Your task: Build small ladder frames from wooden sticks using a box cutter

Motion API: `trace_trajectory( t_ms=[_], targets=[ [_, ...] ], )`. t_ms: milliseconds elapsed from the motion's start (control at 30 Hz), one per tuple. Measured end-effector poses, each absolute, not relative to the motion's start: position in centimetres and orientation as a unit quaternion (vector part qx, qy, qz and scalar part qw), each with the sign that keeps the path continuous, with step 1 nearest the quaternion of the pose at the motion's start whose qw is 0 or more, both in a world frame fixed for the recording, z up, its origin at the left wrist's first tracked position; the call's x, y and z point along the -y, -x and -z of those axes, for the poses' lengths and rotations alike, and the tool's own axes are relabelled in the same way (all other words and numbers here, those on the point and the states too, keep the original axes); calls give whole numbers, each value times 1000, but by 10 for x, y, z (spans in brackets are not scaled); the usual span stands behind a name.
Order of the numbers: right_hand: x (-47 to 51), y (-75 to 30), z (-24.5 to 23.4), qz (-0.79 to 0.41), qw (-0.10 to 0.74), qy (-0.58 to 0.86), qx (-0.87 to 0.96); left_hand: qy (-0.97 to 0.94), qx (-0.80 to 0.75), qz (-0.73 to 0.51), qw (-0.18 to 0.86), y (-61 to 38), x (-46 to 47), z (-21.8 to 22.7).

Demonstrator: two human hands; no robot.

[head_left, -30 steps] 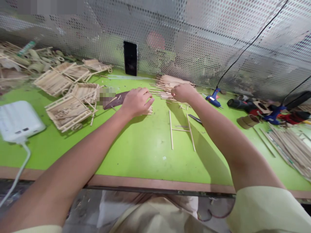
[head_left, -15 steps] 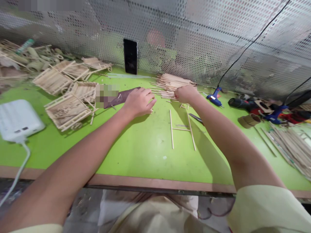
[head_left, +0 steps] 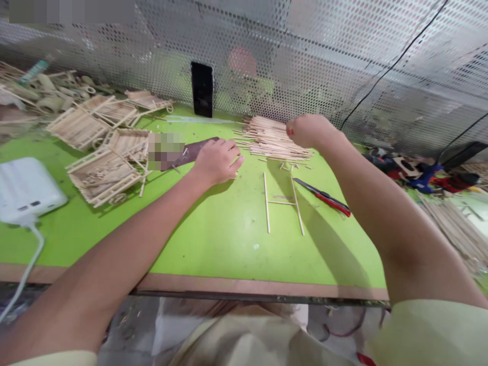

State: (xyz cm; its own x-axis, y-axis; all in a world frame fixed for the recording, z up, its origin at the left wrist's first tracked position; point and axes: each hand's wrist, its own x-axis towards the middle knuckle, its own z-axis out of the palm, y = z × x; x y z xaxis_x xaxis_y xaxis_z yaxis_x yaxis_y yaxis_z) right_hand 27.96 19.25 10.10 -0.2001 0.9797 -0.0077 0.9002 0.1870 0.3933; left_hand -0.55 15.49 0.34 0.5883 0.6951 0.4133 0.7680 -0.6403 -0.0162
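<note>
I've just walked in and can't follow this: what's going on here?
At a green table, a person's left hand lies over short stick ends. The right hand is by the right end of a pile of thin sticks; whether it holds one is hidden. Nearer the front, three sticks form an H, with a utility knife beside it. Small slatted wooden pieces sit to the left.

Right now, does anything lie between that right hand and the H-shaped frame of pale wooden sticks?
Only low things: part of the pile of thin pale wooden sticks and a few short pale stick pieces lie between the right hand and the frame. Nothing visible stands upright there.
</note>
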Motion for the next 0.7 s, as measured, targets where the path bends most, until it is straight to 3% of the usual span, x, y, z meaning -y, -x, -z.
trace_trajectory(
  t_ms=[167, 267, 367, 533, 700],
  targets=[
    [-172, -294, -149, -90, -56, -617, -780, 888, 404, 204, 79, 5, -156, 0],
    [-150, -300, -162, 49, -261, -564, -782, 890, 399, 205, 80, 4, -156, 2],
    [-124, -302, -154, 196, -384, -486, -760, 892, 395, 204, 80, 3, -156, 3],
    [-87, -302, -120, 288, -432, -433, -737, 896, 391, 202, 68, 2, -156, 5],
    [-62, -297, -96, 311, -418, -443, -730, 896, 396, 189, 70, 1, -158, 7]
  ],
)
